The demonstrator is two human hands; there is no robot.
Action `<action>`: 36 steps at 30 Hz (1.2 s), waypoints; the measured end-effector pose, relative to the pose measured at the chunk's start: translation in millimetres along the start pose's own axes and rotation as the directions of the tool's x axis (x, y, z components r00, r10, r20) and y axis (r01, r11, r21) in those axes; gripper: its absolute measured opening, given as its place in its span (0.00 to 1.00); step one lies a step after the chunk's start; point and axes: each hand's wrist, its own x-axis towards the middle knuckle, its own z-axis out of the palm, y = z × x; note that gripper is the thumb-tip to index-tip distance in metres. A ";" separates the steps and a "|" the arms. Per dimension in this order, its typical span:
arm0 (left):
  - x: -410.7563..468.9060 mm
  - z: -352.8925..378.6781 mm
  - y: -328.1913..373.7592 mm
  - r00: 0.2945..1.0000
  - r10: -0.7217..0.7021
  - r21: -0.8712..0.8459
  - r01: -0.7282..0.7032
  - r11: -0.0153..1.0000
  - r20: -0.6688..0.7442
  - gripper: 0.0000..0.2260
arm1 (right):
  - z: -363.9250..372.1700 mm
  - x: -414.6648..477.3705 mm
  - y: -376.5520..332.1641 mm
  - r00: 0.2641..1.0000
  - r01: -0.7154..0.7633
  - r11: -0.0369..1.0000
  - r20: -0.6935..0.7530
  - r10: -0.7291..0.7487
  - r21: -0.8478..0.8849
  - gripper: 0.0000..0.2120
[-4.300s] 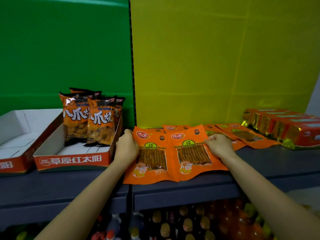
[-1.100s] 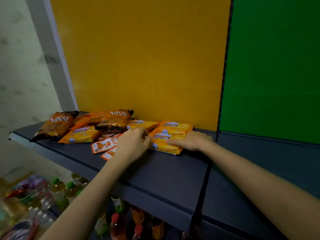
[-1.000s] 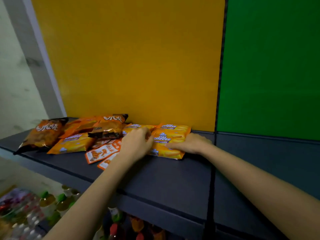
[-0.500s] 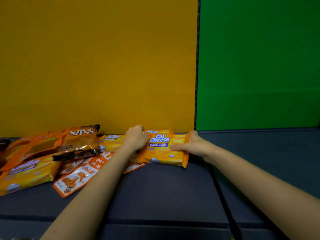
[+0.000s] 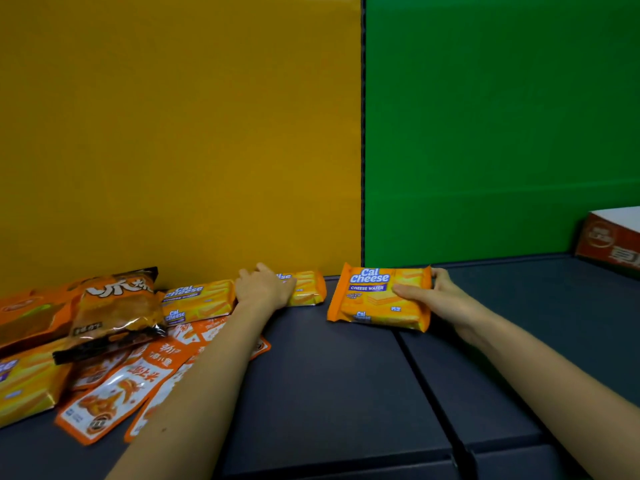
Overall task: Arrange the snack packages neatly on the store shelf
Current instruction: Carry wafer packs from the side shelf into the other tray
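Observation:
My right hand (image 5: 434, 297) grips the right end of an orange Cal Cheese wafer pack (image 5: 375, 299), held tilted just above the dark shelf (image 5: 329, 393) near the seam between the two boards. My left hand (image 5: 265, 289) rests on top of a second Cal Cheese pack (image 5: 308, 292) lying flat against the yellow back panel. A third Cal Cheese pack (image 5: 197, 301) lies to its left. Further left is a loose heap: a brown-orange crisp bag (image 5: 114, 313), flat orange sachets (image 5: 131, 382) and another wafer pack (image 5: 24, 386).
An orange and white cardboard display box (image 5: 609, 242) stands at the far right of the shelf before the green back panel (image 5: 502, 133). A yellow back panel (image 5: 180, 133) is behind the heap. The shelf's front edge runs along the bottom of the view.
My right hand has lifted one Cal Cheese pack and carried it to the right, off the pack underneath. My left hand stays on the remaining pack. The view has shifted right, showing the box.

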 end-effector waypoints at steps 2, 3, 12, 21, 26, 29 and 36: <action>1.7 4.1 0.4 1.000 -0.015 -0.028 0.015 0.999 -0.002 0.36 | -1.1 -0.8 0.9 1.000 0.011 1.000 -0.015 -0.011 0.009 0.31; 2.8 5.4 0.7 1.000 -0.021 -0.045 0.022 0.999 0.007 0.38 | -1.7 -1.2 1.4 1.000 0.015 1.000 -0.017 -0.015 0.011 0.31; 1.9 -2.7 12.8 0.995 0.022 -0.439 0.022 0.898 0.094 0.48 | -5.3 -2.9 3.1 0.999 0.025 0.997 -0.039 -0.022 0.068 0.32; -9.4 -15.2 13.7 0.942 0.023 -0.742 0.249 0.623 0.335 0.41 | -15.1 0.2 7.3 0.997 0.012 0.999 -0.079 -0.008 0.044 0.33; -7.5 -15.0 4.9 0.917 0.089 -0.815 0.299 0.496 0.390 0.38 | -15.6 -0.5 8.0 0.997 0.005 0.998 -0.076 0.000 0.056 0.34; -7.9 -15.4 3.1 0.905 0.118 -0.841 0.323 0.434 0.409 0.30 | -15.4 -0.2 9.5 0.997 0.008 0.998 -0.079 -0.002 0.065 0.33; -16.2 -28.8 12.7 0.944 0.117 -0.910 0.259 0.323 0.310 0.16 | -39.6 -14.5 3.6 0.996 -0.008 0.995 -0.083 0.016 0.100 0.22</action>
